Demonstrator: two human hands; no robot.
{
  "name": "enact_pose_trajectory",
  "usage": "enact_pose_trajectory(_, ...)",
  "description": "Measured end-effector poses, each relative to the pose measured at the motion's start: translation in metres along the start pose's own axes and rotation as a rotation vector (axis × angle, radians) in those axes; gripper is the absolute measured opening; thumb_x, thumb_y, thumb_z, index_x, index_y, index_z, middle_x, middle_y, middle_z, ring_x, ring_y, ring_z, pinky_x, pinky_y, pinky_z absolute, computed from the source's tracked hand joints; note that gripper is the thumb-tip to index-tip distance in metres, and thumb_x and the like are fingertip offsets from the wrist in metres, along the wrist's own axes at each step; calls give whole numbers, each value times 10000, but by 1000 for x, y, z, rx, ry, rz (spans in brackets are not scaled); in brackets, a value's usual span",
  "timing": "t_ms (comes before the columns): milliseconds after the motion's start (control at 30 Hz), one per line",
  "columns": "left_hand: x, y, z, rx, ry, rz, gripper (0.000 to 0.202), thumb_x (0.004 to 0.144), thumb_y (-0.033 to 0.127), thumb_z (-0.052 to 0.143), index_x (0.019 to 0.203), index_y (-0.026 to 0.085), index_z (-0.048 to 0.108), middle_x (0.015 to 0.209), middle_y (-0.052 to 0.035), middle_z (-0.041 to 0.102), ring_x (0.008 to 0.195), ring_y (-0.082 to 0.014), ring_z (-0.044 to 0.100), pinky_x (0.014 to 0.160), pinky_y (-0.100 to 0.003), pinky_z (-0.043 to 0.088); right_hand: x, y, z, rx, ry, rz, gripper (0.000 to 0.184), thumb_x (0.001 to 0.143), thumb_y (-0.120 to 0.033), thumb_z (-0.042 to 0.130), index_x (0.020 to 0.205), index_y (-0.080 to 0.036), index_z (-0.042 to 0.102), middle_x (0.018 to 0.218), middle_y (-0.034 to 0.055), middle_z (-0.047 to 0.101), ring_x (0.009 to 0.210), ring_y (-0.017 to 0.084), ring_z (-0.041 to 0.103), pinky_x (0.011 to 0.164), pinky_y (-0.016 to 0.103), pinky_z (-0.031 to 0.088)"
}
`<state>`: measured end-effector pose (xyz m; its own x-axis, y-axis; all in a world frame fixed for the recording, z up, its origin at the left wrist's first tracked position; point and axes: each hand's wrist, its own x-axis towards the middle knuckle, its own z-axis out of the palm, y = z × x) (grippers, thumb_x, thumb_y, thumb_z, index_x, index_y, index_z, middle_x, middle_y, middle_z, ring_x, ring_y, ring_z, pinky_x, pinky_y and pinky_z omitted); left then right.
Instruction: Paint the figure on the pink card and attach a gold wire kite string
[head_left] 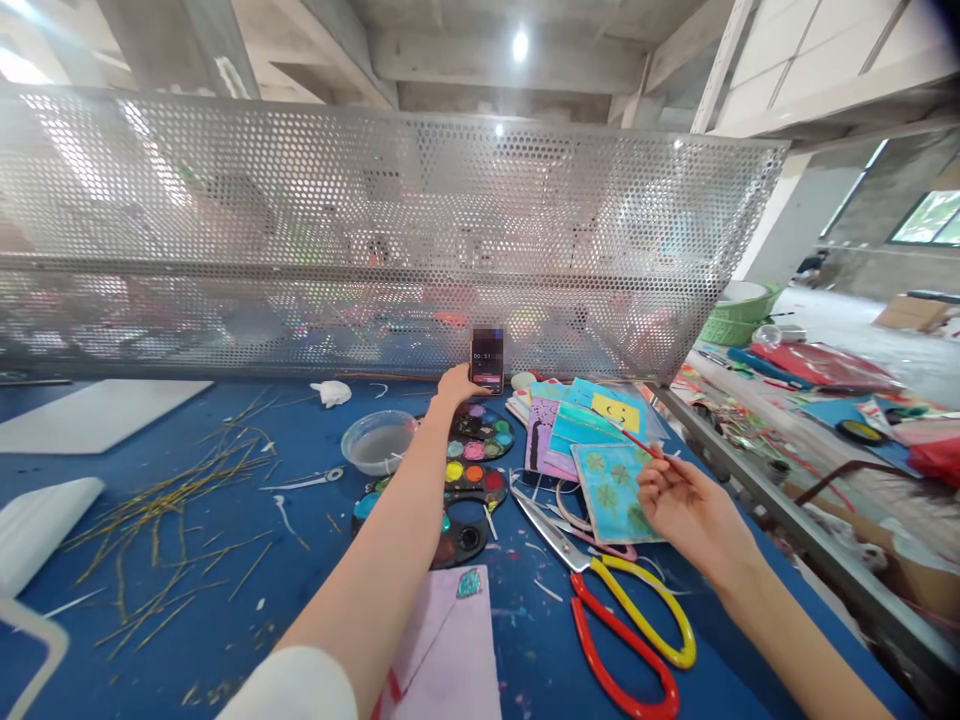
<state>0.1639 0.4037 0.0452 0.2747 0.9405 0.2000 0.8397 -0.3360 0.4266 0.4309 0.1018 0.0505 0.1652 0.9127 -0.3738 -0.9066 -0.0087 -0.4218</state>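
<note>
Right hand (694,505) clamping a red paintbrush (637,441)
Left hand (459,385) touching a phone (487,361), grip unclear, just above a paint palette (480,432)

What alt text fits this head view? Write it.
A person's right hand holds a thin red paintbrush over a turquoise painted card on a blue work table, while the left hand touches an upright phone beside a watercolor palette. Large scissors with red and yellow handles lie nearby.
</note>
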Motion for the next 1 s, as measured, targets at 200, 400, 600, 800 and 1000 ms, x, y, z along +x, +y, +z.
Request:
enact_pose_trajectory(200,-2,3,0,19,0,-27,600,670,486,830,1167,182,687,1186,-101,732,1115,-302,677,889,-296,516,-1,1,0,-11,-3,-2,179,900,-131,454,958,-159,621,636,-13,577,552,100,600,473,187,533)
enact_pose_trajectory(400,-3,7,1,16,15,-47,587,697,574,780,1139,196,701,1164,-97,740,1108,-298,680,892,-298,514,0,2,0,-22,-1,-3,162,886,-131,471,964,-159,611,636,-15,581,553,97,601,483,185,530)
enact_pose_trajectory(600,-6,13,5,9,56,-86,597,771,661,664,1152,203,701,1181,-109,731,1135,-303,666,914,-313,505,0,2,-2,-11,0,8,177,907,-135,449,958,-162,616,639,-12,581,549,103,604,472,191,529)
enact_pose_trajectory(800,-7,15,3,0,41,-114,644,742,713,650,1132,205,715,1176,-119,733,1130,-322,667,904,-330,508,0,2,-1,-11,0,-3,184,902,-128,453,980,-152,619,640,-10,574,552,105,603,475,194,534)
enact_pose_trajectory(1000,-7,19,-4,-15,-5,-137,699,738,780,583,1107,205,729,1141,-122,746,1111,-324,678,896,-330,510,2,3,-1,-4,6,10,165,884,-129,481,969,-177,614,637,-25,561,544,94,583,467,185,525)
